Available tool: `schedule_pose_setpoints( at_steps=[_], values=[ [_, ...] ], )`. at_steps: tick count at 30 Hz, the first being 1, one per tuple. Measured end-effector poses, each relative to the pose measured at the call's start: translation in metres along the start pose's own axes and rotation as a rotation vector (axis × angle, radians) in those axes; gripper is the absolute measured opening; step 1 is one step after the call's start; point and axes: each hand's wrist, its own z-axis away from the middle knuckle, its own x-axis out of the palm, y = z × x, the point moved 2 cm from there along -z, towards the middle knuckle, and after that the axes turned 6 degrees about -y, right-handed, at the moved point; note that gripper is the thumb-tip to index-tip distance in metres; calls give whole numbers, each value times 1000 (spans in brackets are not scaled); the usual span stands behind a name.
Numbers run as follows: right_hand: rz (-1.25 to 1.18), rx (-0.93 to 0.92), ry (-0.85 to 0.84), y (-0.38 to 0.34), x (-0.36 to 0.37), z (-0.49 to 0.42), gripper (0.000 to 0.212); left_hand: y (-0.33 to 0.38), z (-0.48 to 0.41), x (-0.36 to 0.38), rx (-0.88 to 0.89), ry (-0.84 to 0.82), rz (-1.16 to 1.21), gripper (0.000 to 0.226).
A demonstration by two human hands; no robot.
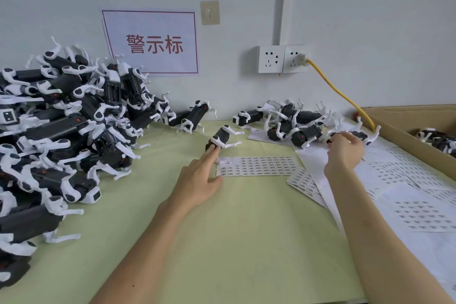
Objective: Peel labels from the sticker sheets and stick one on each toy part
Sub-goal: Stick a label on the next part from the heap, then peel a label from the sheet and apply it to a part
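Head view, everything referenced to the sticker sheet:

- The sticker sheet lies flat on the green counter, mid-frame. It carries rows of small printed labels, too small to read.
- Left hand is just left of the sheet's left edge. It is released, fingers straight, grasping nothing. The index and middle fingertips touch the near end of a lone toy part.
- The lone toy part has a black body and white legs, and lies on the counter just behind the sheet's left end.
- Right hand is behind and right of the sheet, with its fingers curled round a black-and-white toy part, grasping it. This gripped toy part is mostly hidden by the hand.
- Small cluster of toy parts sits behind the sheet's right half, against the wall, some on white paper.
- Big toy pile is well left of the sheet, stacked high.
- Loose label sheets are right of the sheet, overlapping, some partly used.
- Cardboard box is far right of the sheet, with more toy parts inside.
- Wall socket is above and behind the sheet. A yellow cable runs from it down toward the box.
- Red-bordered sign hangs on the wall behind and left of the sheet.
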Motion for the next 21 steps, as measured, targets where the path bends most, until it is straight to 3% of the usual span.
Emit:
schedule_pose_setpoints(
  at_steps=[3,6,8,9,11,12,15,18,21],
  values=[
    [421,-268,64,-6,-7,-23,54,3,0,0,-12,12,-46,69],
    [1092,-446,-147,-11,-9,-52,80,3,0,0,-13,47,-63,70],
    [1414,-410,-346,-16,-12,-71,77,4,1,-1,-16,71,-27,73],
    [1500,-386,-411,-16,-17,-80,65,4,2,-1,-24,67,-15,74],
    [1459,-461,-393,-20,-28,-94,27,3,2,-1,-31,54,-2,77],
    [1394,-523,-344,-22,-34,-97,23,3,2,0,-36,47,11,77],
    [1250,-573,-266,-47,-44,-99,31,2,2,-1,-54,50,41,76],
    [848,-579,-216,-93,-50,-90,27,2,2,2,-70,32,34,75],
    [459,-877,-249,-151,-60,-63,26,-3,0,4,-85,32,41,74]
  ],
)
